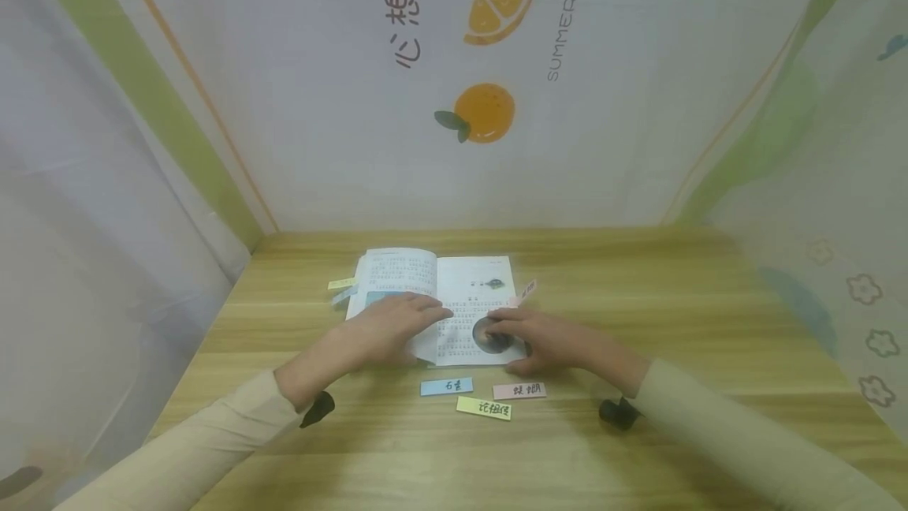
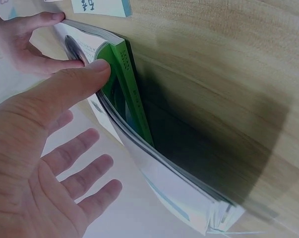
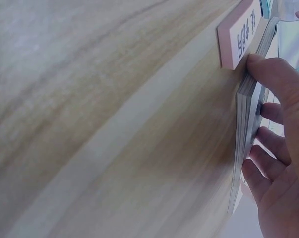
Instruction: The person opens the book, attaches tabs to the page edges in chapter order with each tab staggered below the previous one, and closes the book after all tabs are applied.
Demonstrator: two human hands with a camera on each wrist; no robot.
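An open book (image 1: 464, 270) lies on the table, its left half bowed up and casting a shadow beneath. My left hand (image 1: 386, 330) holds the left half, thumb at the near page edge and fingers spread over the page. In the left wrist view, a green spine (image 2: 132, 91) shows under the pages beside that thumb. At the lower right corner, my right hand (image 1: 556, 340) grips the book, thumb against the near edge and fingers over the round picture on the page. Yellow (image 1: 343, 283) and blue tabs (image 1: 345, 296) stick out on the left, a pink tab (image 1: 525, 291) on the right.
In front of the book lie three strips with handwriting: a blue strip (image 1: 445, 387), a pink strip (image 1: 520, 391) and a yellow strip (image 1: 484, 408). A hanging cloth with orange prints (image 1: 485, 113) closes off the table's back and sides.
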